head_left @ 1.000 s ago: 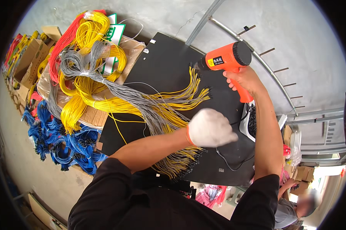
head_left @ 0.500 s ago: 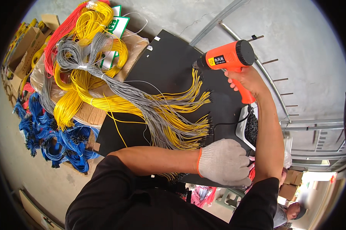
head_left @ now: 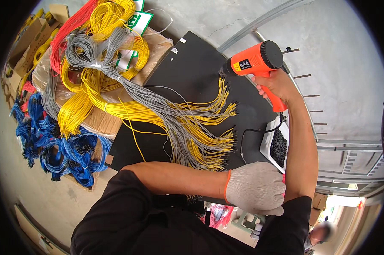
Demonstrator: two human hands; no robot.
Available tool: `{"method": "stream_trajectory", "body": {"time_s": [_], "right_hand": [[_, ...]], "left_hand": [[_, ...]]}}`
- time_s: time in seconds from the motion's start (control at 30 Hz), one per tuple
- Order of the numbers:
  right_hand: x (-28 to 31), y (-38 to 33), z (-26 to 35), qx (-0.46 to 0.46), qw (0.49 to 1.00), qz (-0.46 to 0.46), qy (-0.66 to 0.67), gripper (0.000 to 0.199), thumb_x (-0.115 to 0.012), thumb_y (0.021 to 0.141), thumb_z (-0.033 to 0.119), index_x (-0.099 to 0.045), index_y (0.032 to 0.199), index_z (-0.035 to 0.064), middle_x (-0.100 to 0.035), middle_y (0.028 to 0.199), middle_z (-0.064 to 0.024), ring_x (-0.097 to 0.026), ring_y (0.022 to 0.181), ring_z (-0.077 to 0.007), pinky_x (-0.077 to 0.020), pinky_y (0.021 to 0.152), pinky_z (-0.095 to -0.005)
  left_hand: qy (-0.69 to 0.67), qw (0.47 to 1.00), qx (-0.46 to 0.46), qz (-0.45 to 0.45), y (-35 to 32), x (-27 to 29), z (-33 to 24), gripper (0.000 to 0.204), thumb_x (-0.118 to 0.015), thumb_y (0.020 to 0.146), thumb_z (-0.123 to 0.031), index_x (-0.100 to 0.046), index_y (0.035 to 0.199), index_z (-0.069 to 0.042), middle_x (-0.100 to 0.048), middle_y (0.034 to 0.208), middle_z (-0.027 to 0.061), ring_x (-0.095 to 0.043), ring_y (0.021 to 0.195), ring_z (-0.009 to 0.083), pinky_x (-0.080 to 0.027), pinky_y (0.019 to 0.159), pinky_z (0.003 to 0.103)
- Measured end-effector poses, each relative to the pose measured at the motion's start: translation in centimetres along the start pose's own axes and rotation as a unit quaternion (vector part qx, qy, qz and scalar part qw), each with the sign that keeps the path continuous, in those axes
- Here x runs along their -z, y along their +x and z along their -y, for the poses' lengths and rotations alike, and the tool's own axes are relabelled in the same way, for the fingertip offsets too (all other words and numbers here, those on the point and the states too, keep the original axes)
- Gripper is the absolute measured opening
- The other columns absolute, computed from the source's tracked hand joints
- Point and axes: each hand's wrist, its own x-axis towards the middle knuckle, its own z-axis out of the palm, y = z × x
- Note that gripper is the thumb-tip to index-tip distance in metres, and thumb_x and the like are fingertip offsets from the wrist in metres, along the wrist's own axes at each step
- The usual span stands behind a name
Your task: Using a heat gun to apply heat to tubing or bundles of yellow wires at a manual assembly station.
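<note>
My bare right hand [head_left: 279, 87] grips the handle of an orange heat gun [head_left: 253, 59] with a black rear cap. Its nozzle points left, close above the farthest black-tipped ends of a bundle of yellow wires [head_left: 124, 111] and grey wires [head_left: 151, 98]. These ends fan out in several groups across a black tabletop [head_left: 187, 63]. My left hand [head_left: 255, 189], in a whitish knit glove with an orange cuff, is closed by the table's near edge, beside my right forearm. Its fingers curl away from view, so anything inside them is hidden.
Right of the wire ends stands a white tray [head_left: 265, 142] of small black pieces, with the gun's black cord [head_left: 243, 138] nearby. Coiled wires lie on wrapped cardboard [head_left: 100, 123] at left, above blue wire bundles [head_left: 60, 148]. A metal frame [head_left: 304, 95] lines the wall; another person [head_left: 317, 235] is lower right.
My gloved left hand has shifted slightly right and nearer to me. The heat gun stays over the far wire ends. The view has shifted a little, showing more of the white tray.
</note>
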Motion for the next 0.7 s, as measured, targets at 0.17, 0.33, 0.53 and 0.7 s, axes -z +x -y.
{"method": "stream_trajectory", "body": {"time_s": [0.17, 0.33, 0.53, 0.7], "right_hand": [[0.1, -0.1, -0.1, -0.007, 1.0, 0.016, -0.008, 0.028, -0.08, 0.092, 0.025, -0.07, 0.107, 0.0039, -0.068, 0.078, -0.0039, -0.065, 0.066, -0.0145, -0.0567, 0.062, -0.0322], [1.6, -1.5, -2.2, -0.04, 0.999, -0.003, -0.001, 0.027, -0.08, 0.091, 0.02, -0.07, 0.108, 0.0019, -0.068, 0.078, -0.0055, -0.066, 0.064, -0.0156, -0.057, 0.059, -0.0321], [3.0, -3.3, -5.1, -0.07, 0.997, 0.022, 0.001, 0.037, -0.083, 0.092, 0.027, -0.07, 0.116, 0.0023, -0.07, 0.082, -0.0042, -0.066, 0.067, -0.0147, -0.0582, 0.062, -0.0323], [1.6, -3.4, -6.0, -0.069, 0.997, 0.003, 0.044, 0.034, -0.083, 0.093, 0.026, -0.071, 0.113, 0.0015, -0.071, 0.084, -0.0054, -0.067, 0.068, -0.0145, -0.0586, 0.062, -0.0321]], "left_hand": [[-0.002, 0.998, -0.009, -0.058, -0.3, -0.7, 0.4, 0.048, -0.065, 0.098, -0.045, -0.069, 0.066, -0.009, -0.063, 0.065, 0.0109, -0.066, 0.065, 0.0327, -0.049, 0.06, 0.046], [0.017, 0.999, -0.024, -0.045, -0.1, -0.4, 0.2, 0.038, -0.066, 0.097, -0.039, -0.07, 0.072, -0.01, -0.063, 0.067, 0.0097, -0.067, 0.066, 0.0314, -0.049, 0.06, 0.046], [0.023, 0.998, -0.041, -0.029, -0.1, -0.7, -0.2, 0.023, -0.065, 0.096, -0.03, -0.072, 0.084, -0.013, -0.067, 0.075, 0.0068, -0.069, 0.072, 0.0276, -0.051, 0.061, 0.043], [-0.003, 0.999, -0.045, 0.005, -0.3, -1.4, -0.8, 0.027, -0.064, 0.098, -0.032, -0.071, 0.082, -0.013, -0.067, 0.074, 0.0062, -0.069, 0.072, 0.0281, -0.051, 0.062, 0.044]]}}
